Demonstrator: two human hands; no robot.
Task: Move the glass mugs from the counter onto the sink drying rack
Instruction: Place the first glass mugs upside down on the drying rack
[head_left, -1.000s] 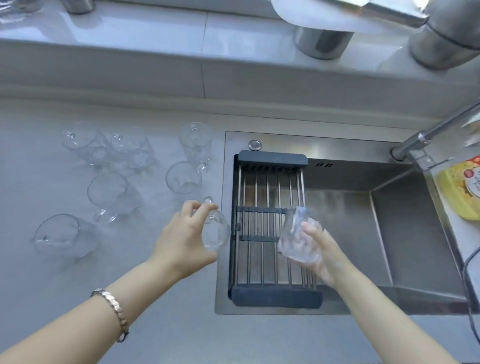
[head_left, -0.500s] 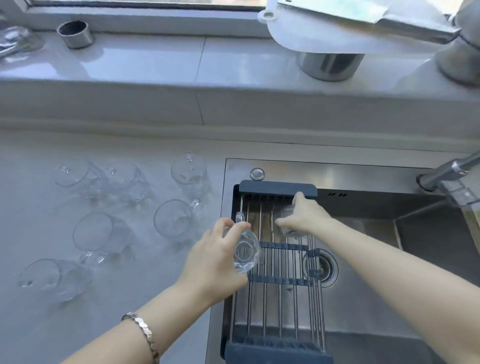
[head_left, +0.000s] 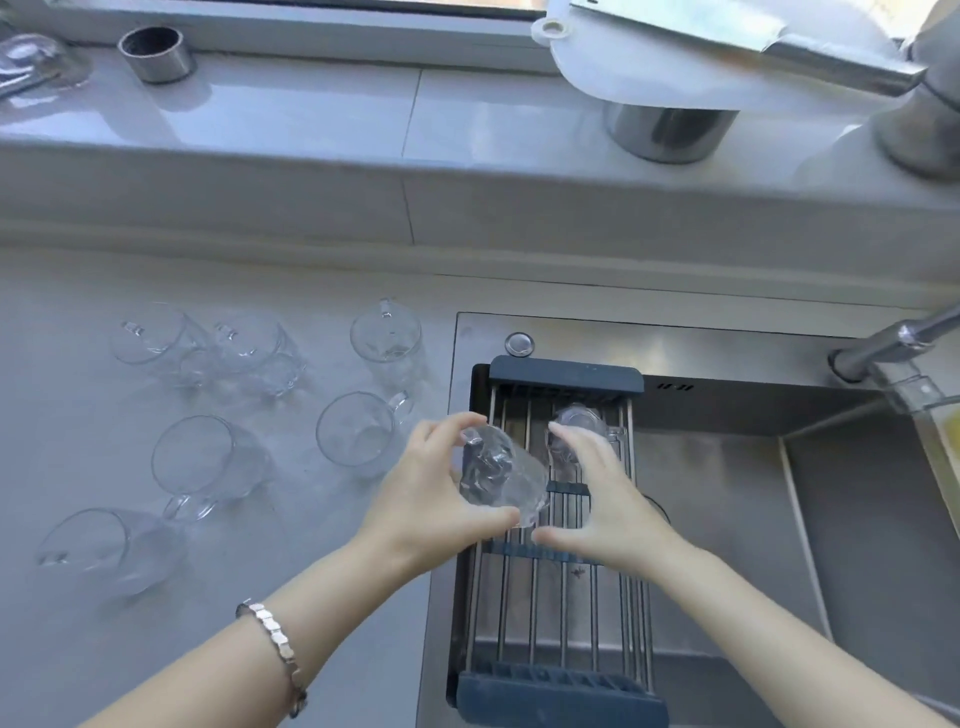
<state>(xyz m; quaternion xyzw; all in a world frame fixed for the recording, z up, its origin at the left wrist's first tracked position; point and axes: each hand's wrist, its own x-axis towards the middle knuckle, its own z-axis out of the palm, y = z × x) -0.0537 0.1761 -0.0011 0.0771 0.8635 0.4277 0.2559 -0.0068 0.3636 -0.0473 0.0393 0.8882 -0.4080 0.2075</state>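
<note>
My left hand (head_left: 431, 499) grips a clear glass mug (head_left: 498, 475), tilted, above the left edge of the drying rack (head_left: 566, 371). My right hand (head_left: 608, 504) hovers over the rack just right of that mug with its fingers spread, its thumb and forefinger close to the glass; I cannot tell if they touch it. Another glass mug (head_left: 579, 418) stands upside down at the rack's far end. Several more glass mugs rest on the grey counter to the left, the nearest (head_left: 358, 436) upright beside my left hand.
The rack spans the left part of a steel sink (head_left: 727, 519). A faucet (head_left: 893, 343) reaches in from the right, with a yellow bottle (head_left: 940, 441) below it. On the raised sill behind stand a steel cup (head_left: 156, 52) and a steel pot (head_left: 670, 124).
My right hand let go of its mug at the rack's far end and drew back toward me. My left hand carried its mug further right over the rack.
</note>
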